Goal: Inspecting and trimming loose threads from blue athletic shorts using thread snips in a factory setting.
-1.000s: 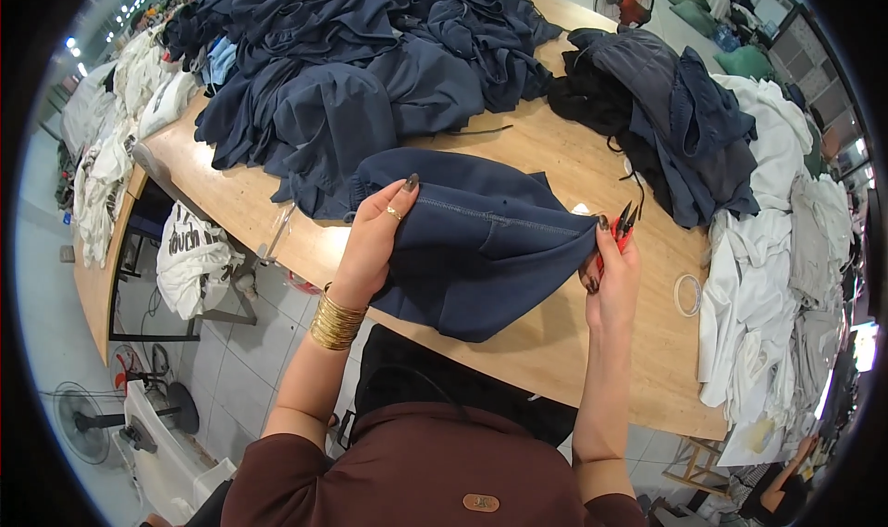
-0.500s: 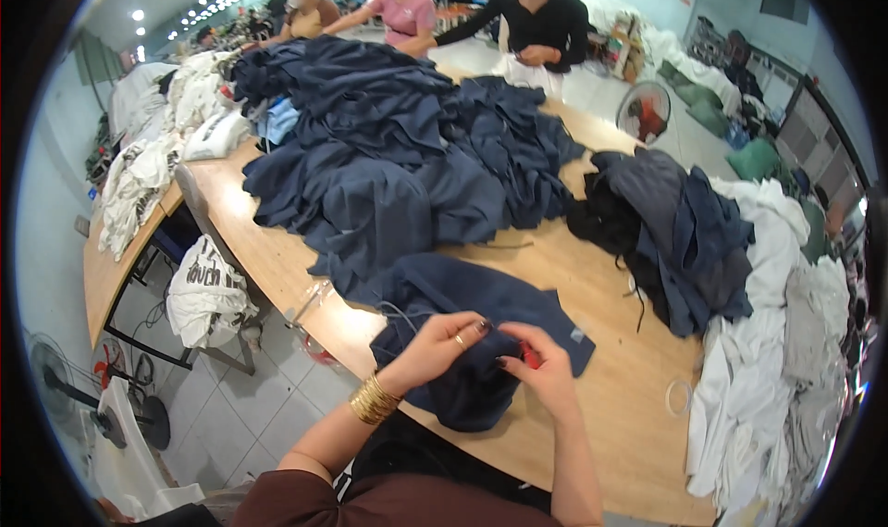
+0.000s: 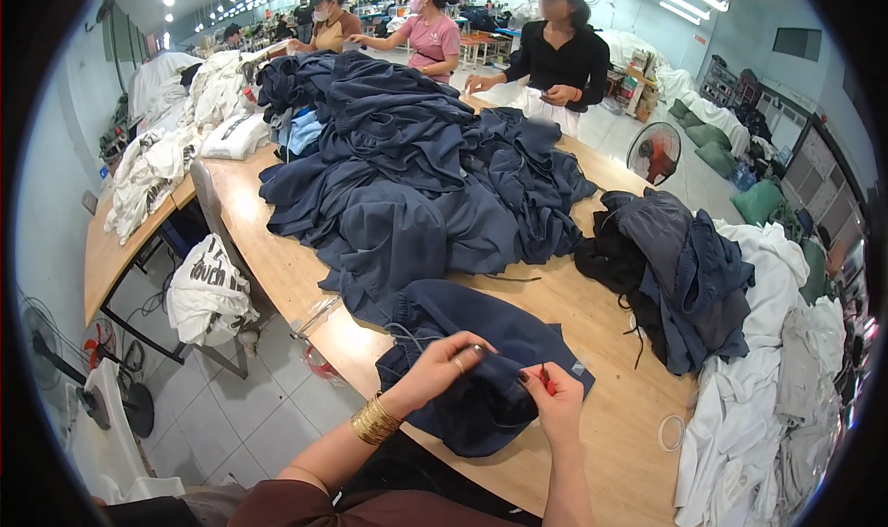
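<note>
Pinching garment point(image 3: 490, 319) between closed left fingers point(image 3: 460, 352) and closed right fingers point(image 3: 536, 390), also gripping snips point(image 3: 550, 387) in right. Lying on worktop point(image 3: 638, 407), below and beyond fingers. Likely soft, light, floppy, not fragile; best gripped near fingertips, pulled taut between.

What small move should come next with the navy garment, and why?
Probably ease the right hand away from the left hand to smooth the cloth: the left pinches the navy garment, the right's fingertips are at it, and it looks creased below them, while the red snips sit in the right's grasp.
</note>
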`<state>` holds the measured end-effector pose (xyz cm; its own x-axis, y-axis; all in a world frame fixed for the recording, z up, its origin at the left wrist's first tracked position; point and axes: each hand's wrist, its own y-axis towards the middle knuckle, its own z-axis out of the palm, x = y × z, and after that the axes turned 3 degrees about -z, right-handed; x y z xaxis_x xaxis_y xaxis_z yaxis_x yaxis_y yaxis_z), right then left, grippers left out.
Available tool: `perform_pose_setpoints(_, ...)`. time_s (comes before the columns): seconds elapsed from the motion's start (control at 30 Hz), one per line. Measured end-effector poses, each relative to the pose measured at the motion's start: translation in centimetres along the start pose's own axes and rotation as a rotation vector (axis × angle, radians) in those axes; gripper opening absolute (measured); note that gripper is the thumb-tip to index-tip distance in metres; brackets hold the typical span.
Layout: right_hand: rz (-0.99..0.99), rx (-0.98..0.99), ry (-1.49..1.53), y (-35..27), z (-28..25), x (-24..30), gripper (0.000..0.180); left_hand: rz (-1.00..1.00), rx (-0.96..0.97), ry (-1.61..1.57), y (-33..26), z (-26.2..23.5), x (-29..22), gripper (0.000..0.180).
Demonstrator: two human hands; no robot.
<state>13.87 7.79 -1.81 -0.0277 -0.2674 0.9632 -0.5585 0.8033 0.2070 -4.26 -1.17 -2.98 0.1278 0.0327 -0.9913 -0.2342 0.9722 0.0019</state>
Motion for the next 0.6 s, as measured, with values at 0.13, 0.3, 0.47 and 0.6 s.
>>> perform_pose_setpoints(0.13,0.01,-0.029,-0.067,-0.8,0.1,1.0,0.008,-0.01,0.152,0.136,-1.1,1.4,0.1,0.016)
perform_pose_setpoints(0.3,-0.01,-0.082,0.013,0.2,0.2,1.4,0.019,-0.134,0.174,0.06,-1.1,1.3,-2.3,0.017)
perform_pose_setpoints(0.47,0.159,-0.127,0.119,0.9,-0.3,2.4,0.022,-0.171,0.11,-0.058,0.0,1.5,-1.7,0.011)
perform_pose_setpoints(0.6,0.204,-0.161,0.282,0.2,-0.6,2.2,0.021,-0.152,0.076,-0.034,-0.2,2.5,-1.2,0.011)
